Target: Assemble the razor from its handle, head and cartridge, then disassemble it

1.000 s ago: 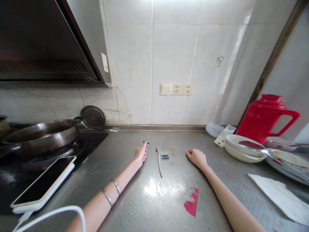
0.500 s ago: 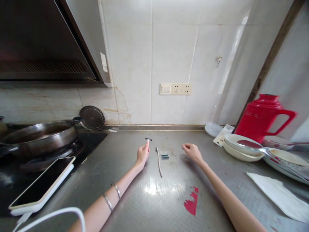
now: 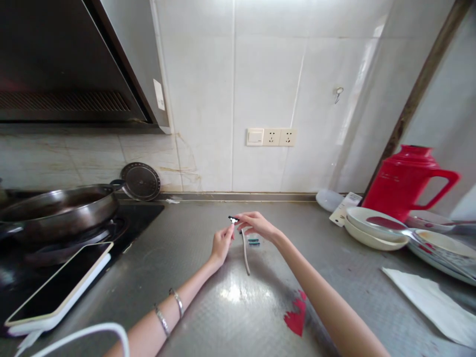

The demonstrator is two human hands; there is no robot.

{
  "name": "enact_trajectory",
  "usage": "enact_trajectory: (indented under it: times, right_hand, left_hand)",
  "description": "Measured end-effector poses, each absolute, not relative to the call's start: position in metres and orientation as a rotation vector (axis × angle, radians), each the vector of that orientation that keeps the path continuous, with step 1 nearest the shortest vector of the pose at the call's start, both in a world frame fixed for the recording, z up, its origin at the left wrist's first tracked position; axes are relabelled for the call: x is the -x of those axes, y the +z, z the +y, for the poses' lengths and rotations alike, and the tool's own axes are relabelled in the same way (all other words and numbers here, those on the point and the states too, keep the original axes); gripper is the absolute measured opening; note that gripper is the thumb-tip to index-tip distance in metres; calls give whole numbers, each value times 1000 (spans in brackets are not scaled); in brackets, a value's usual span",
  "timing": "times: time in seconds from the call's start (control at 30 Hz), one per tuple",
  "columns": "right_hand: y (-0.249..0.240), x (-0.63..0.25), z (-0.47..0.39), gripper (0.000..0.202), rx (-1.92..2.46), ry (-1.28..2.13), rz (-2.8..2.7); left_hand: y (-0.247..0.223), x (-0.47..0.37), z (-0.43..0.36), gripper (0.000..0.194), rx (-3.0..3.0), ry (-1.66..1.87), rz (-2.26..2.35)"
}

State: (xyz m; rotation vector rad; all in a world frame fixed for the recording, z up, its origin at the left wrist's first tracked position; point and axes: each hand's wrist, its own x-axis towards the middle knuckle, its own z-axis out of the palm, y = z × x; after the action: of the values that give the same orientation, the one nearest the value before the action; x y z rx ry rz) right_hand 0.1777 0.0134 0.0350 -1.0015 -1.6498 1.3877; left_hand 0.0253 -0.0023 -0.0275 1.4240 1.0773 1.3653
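Near the middle of the metal counter, my left hand (image 3: pixel 222 245) pinches a small black-and-white piece (image 3: pixel 233 219) that looks like a razor head. My right hand (image 3: pixel 258 224) reaches over from the right, its fingertips at the right end of that same piece, thumb and fingers partly closed around it. Below my right hand lies a thin pale handle (image 3: pixel 246 255), its dark upper tip partly under the fingers. Just right of the handle are small teal-and-dark strips (image 3: pixel 254 242) lying flat on the counter.
A pan (image 3: pixel 59 210) sits on the black stove at left, behind a phone (image 3: pixel 59 287) with a white cable. At right stand a red thermos (image 3: pixel 403 183), stacked bowls (image 3: pixel 375 238) and a white cloth (image 3: pixel 431 300). A red scrap (image 3: pixel 296 317) lies in front.
My right hand has moved left from the counter to the small piece in my left hand. My left hand has shifted slightly right.
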Motion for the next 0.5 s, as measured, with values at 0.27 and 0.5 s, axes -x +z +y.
enact_trajectory:
  times: [0.27,0.5]
  right_hand:
    - [24,-176,19,34,986,1304,-1622]
    - [21,-176,20,37,976,1303,-1607]
  left_hand:
    - [-35,-27,-4,50,-1470,1379,1078]
    - [-36,-28,-4,49,-1449,1392,1069]
